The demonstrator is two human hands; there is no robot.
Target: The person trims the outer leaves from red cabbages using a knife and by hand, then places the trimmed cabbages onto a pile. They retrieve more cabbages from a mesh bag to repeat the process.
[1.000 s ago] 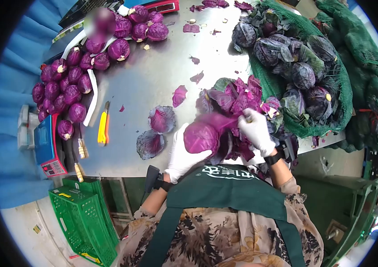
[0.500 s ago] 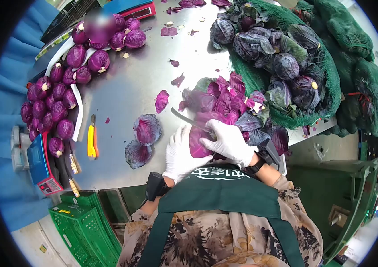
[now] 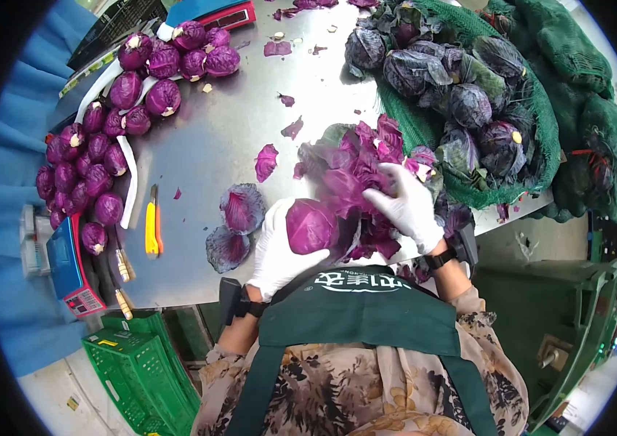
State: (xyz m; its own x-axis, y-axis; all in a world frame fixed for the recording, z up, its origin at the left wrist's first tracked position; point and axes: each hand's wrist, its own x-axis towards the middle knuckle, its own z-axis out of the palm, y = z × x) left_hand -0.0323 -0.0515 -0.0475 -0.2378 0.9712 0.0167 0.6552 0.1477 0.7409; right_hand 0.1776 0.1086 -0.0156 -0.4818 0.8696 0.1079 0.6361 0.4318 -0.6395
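Note:
In the head view my left hand [image 3: 273, 254], in a white glove, is wrapped round the left side of a peeled red cabbage [image 3: 311, 227]. My right hand [image 3: 410, 207], gloved too, is raised to the right of it with thumb and fingers apart. Beyond its fingertips a purple leaf [image 3: 345, 185] shows blurred by motion, and I see no grip on it. A heap of torn cabbage leaves [image 3: 377, 156] lies under and past the right hand. Two loose dark outer leaves [image 3: 242, 209] rest left of my left hand.
Several trimmed red cabbages [image 3: 94, 156] are grouped at the left behind white strips. A yellow utility knife [image 3: 152, 225] and two wooden-handled knives [image 3: 123, 269] lie nearby. A green mesh sack [image 3: 545, 145] of untrimmed cabbages stands at right. Green crates [image 3: 130, 370] are below the table.
My right hand has come off the cabbage and moved right, over the leaf heap, its fingers spreading. The cabbage has shifted slightly left in my left hand, its front now uncovered.

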